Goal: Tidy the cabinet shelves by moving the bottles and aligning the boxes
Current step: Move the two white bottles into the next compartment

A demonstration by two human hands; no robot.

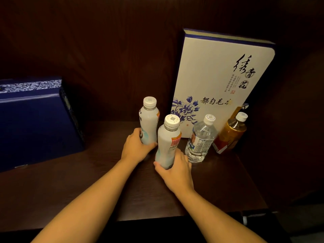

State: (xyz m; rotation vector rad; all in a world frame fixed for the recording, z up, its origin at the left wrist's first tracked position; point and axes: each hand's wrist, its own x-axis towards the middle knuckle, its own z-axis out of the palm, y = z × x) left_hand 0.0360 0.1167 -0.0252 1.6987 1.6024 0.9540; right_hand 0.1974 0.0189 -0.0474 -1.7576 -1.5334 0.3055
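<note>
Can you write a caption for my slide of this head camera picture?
Both hands grip white bottles: left hand, right hand, beside a clear bottle.

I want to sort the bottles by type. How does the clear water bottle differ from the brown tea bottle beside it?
The clear water bottle is see-through with a blue and white label; the brown tea bottle is amber with a red and white label. The water bottle stands nearer the front and the hands; the tea bottle stands further right. Both stand before the white box, have white caps and are untouched.
</note>
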